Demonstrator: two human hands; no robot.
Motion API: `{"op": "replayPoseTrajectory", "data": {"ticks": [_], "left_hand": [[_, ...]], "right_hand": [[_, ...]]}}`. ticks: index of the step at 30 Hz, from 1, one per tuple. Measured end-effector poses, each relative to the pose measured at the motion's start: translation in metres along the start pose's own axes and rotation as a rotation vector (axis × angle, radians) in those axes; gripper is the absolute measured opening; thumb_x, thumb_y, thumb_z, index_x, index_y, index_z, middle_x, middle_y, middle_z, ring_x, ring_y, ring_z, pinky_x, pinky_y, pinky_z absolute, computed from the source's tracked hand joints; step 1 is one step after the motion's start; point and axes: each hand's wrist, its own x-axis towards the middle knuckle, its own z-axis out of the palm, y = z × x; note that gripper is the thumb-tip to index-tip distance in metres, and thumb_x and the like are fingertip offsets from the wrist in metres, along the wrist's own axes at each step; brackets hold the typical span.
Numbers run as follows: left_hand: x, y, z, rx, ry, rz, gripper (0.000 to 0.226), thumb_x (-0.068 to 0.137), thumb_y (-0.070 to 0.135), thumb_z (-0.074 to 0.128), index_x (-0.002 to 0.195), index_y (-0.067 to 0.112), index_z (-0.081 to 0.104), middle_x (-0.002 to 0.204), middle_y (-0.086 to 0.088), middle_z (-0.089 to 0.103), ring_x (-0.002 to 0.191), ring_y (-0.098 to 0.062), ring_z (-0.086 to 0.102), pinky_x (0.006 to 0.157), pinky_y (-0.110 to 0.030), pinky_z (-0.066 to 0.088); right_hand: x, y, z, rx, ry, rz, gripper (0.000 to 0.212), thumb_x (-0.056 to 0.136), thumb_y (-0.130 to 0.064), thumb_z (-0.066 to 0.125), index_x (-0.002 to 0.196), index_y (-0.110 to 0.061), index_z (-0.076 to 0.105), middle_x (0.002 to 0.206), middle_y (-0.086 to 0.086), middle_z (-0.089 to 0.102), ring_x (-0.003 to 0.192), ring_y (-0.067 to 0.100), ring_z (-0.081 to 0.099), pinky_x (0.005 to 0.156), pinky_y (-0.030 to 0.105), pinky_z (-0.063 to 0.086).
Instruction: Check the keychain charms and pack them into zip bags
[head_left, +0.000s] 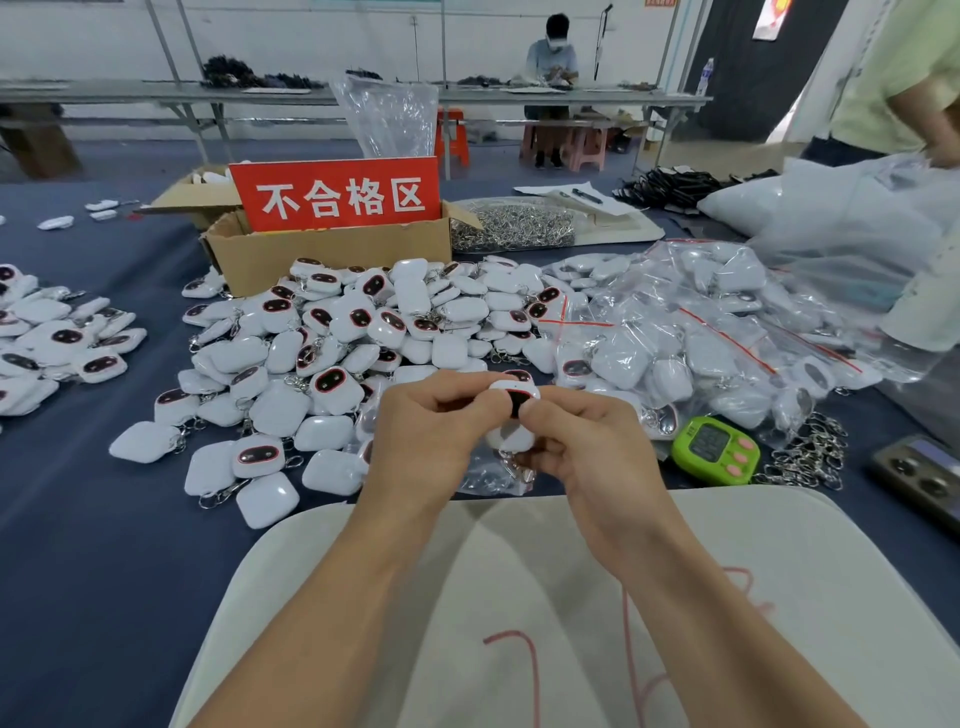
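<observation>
We note both hands raised over the dark blue cloth-covered table (78, 519), meeting on one white rounded-square plastic keychain charm (511, 410) with a dark oval window. The left hand (431, 431) has its fingers curled and pinches the charm's left edge. The right hand (587, 447), fingers likewise curled, grips its right edge with the thumb against the window. The charm sits off the table, between the two hands, just above a beige padded mat (519, 571) that lies at 6 o'clock.

From the held charm we record:
- a loose heap of matching white charms (337, 338) from 9 to 12 o'clock
- a mound of clear zip bags with red seal lines (701, 338), already filled with charms, at 2 o'clock
- a brown cardboard box (332, 254) bearing a red sign with white characters (337, 197) at 11 o'clock
- a lime-green digital timer (714, 449) at 3 o'clock, with loose silver metal clasps (810, 457) just beyond it
</observation>
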Motion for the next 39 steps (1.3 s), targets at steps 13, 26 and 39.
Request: {"op": "replayPoseTrajectory", "data": {"ticks": [13,26,39], "left_hand": [[0.004,-0.004,-0.001,0.007,-0.019,-0.011,0.015,0.084,0.01,0.081,0.091,0.023,0.085,0.081,0.0,0.08,0.071,-0.008,0.073,0.064,-0.018,0.056],[0.005,-0.008,-0.002,0.042,0.058,0.071,0.025,0.077,0.005,0.086,0.087,0.028,0.084,0.08,0.0,0.079,0.071,-0.011,0.074,0.065,-0.02,0.056],[-0.005,-0.016,0.003,0.394,0.109,0.401,0.03,0.081,0.015,0.082,0.101,0.036,0.08,0.098,0.02,0.075,0.09,-0.005,0.073,0.08,-0.019,0.057]], "right_hand": [[0.0,0.002,0.003,-0.06,0.058,0.018,0.039,0.077,0.014,0.065,0.095,-0.016,0.082,0.089,0.016,0.079,0.075,0.02,0.072,0.068,0.025,0.055],[0.005,0.005,-0.004,-0.099,0.192,-0.124,0.034,0.083,0.006,0.072,0.094,-0.024,0.083,0.091,0.001,0.081,0.089,0.016,0.077,0.076,0.021,0.057],[0.007,0.007,-0.006,-0.207,0.253,-0.278,0.049,0.079,0.012,0.063,0.086,-0.033,0.084,0.081,0.002,0.08,0.074,0.016,0.066,0.072,0.031,0.056]]}}
